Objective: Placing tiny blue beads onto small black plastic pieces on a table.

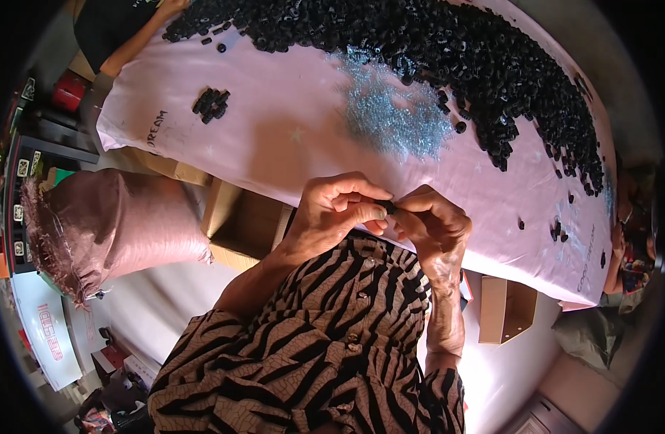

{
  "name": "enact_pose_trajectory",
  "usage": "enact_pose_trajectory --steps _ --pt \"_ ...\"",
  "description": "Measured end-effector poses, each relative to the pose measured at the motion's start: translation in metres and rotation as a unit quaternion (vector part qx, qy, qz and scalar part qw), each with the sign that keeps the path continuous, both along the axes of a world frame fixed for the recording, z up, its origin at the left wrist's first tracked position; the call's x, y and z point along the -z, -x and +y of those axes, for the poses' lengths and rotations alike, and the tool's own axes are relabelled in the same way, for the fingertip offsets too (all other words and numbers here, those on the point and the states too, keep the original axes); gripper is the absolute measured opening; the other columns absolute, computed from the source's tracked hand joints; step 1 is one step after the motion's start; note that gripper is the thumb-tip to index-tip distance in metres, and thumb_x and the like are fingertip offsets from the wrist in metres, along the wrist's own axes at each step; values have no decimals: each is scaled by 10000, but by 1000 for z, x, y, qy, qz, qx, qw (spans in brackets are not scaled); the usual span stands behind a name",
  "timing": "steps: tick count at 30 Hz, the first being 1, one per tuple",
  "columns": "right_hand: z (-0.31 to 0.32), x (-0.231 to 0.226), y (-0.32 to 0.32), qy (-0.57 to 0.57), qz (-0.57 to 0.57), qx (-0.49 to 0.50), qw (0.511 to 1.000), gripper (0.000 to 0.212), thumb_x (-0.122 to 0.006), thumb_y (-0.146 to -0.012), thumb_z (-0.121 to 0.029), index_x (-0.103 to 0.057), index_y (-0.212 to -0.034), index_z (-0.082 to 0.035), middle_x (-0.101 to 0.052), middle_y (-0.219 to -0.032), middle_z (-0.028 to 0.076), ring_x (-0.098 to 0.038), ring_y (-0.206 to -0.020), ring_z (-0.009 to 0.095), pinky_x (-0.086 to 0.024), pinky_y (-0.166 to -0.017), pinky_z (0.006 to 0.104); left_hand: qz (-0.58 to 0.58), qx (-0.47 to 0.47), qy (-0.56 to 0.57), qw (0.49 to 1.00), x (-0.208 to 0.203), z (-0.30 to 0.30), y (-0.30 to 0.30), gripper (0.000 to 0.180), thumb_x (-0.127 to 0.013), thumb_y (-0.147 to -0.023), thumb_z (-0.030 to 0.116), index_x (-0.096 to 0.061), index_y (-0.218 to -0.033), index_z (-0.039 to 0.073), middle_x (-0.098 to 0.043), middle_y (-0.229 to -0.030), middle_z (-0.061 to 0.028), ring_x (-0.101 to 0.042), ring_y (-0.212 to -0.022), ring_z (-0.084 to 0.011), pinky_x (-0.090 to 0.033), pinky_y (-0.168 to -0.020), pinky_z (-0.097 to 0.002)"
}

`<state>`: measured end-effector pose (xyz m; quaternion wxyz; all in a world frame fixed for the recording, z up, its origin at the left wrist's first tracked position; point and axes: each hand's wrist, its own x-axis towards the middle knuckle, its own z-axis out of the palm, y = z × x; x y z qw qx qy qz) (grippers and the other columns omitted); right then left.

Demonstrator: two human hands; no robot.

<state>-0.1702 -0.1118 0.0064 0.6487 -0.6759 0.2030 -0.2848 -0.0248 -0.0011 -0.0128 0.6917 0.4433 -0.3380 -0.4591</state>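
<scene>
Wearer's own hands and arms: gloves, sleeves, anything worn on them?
Left hand and right hand: no gloves visible, no watch or bracelet on either wrist. Forearms uncovered. Sleeves end near the elbows, matching the buttoned top: tan-brown, bold black zebra-like stripes, fine crackle lines. No cables seen on the arms.
</scene>
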Motion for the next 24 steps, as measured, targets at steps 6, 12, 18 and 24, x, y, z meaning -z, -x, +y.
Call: enact_pose_trajectory --steps 6,12,18,24 --pt "8 8 -1 5 -35 16 999 89 -584 -816 122 -625 -862 57 -616 -814 76 -598 -693 107 -485 -592 221 -13 -14 -29 999 -4 2 5 174 -616 -859 -68 -626 -1033 -83 -637 -884 -131 -686 -776 -202 -600 -673 -276" --pt "12 16 -1 15 -69 20 997 38 -582 -868 60 -610 -891 75 -604 -830 94 -583 -655 111 -475 -559 229 -33 -36 -46 998 -9 4 9 153 -602 -857 -90 -627 -1008 -85 -625 -869 -122 -681 -760 -192 -597 -665 -265" --pt "11 14 -1 -8 -53 23 998 141 -545 -808 146 -619 -883 53 -621 -814 64 -606 -708 108 -518 -632 232 -90 -52 -28 994 -13 2 10 150 -604 -849 -93 -628 -998 -92 -637 -846 -135 -683 -745 -192 -600 -662 -263" --pt "2 11 3 -79 -39 -26 996 73 -631 -852 66 -639 -922 46 -651 -827 107 -656 -688 146 -572 -541 246 -9 10 -32 999 -3 1 -2 176 -631 -862 -31 -643 -1035 -63 -652 -854 -124 -676 -736 -180 -601 -629 -269"
